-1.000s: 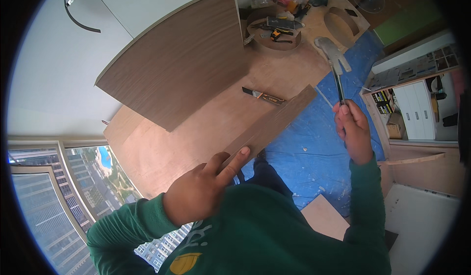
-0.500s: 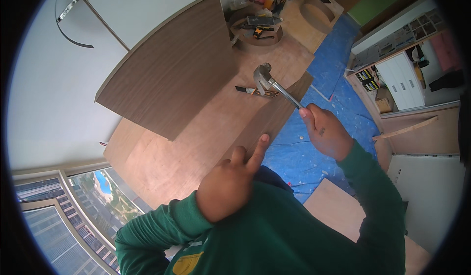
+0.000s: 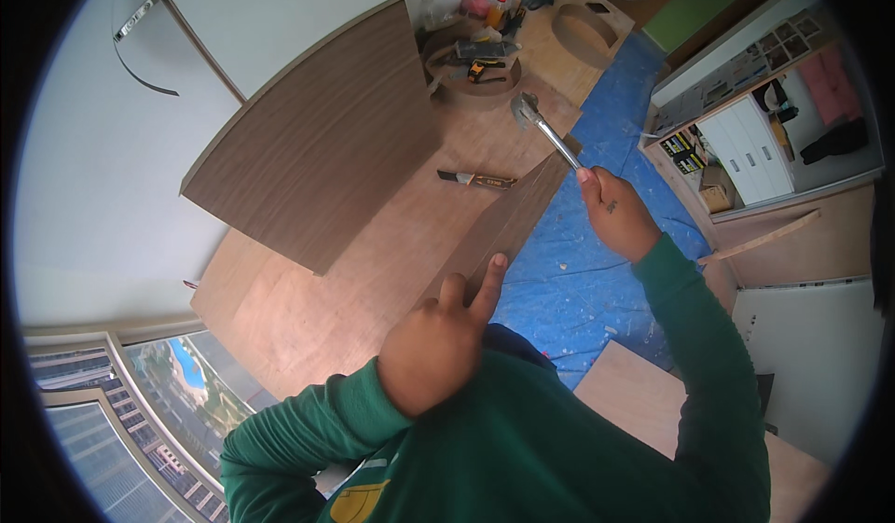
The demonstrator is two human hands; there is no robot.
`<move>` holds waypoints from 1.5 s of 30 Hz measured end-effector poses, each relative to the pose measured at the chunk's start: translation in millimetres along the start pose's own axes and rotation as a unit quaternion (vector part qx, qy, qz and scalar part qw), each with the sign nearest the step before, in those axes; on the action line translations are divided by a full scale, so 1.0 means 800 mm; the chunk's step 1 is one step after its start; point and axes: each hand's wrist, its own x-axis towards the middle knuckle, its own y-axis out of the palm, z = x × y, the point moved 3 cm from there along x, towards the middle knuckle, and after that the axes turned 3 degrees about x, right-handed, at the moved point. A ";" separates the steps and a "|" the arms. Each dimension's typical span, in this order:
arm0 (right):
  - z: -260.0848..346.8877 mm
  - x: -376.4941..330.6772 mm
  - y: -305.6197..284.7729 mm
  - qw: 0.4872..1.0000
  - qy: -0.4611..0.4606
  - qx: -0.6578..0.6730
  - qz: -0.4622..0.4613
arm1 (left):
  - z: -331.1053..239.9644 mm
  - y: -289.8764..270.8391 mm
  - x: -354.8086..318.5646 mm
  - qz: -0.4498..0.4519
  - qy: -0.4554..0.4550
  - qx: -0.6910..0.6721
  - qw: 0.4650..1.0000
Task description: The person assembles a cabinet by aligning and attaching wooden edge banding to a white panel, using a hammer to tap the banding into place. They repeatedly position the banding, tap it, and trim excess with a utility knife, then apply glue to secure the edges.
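My right hand [image 3: 617, 213] is wrapped round the handle of a metal claw hammer [image 3: 559, 146]. The hammer's head is raised over the far end of a narrow brown wood-grain strip [image 3: 522, 208], which runs along the near edge of the plywood worktop [image 3: 308, 327]. On that strip's near end rests my left hand [image 3: 436, 341], with the index finger stretched out along it and another finger bent; the remaining fingers are hidden. Just beyond the strip lies a utility knife [image 3: 477, 180] with a black and orange handle.
A large curved wood-grain panel [image 3: 317, 141] stands on the worktop's far left. Behind, a round wooden ring [image 3: 494, 83] holds tools and a tape measure [image 3: 477, 69]. Blue sheeting [image 3: 578, 290] covers the floor at right, with a loose board [image 3: 634, 388] on it. A window [image 3: 186, 374] is at lower left.
The hammer and my right hand have moved up and away, and the hammer head has swung clear of the knife. My left hand has stayed nearly in place. The whole view has shifted slightly.
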 end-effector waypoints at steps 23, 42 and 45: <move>-0.018 0.033 -0.009 0.998 0.044 0.034 0.007 | 0.008 -0.006 0.003 0.006 0.022 0.007 1.000; 0.050 -0.048 0.018 0.992 -0.014 0.019 0.126 | 0.009 -0.003 -0.001 -0.015 0.016 -0.002 1.000; 0.030 -0.014 0.000 0.996 -0.021 -0.053 0.074 | 0.008 -0.002 -0.003 -0.016 0.020 -0.003 1.000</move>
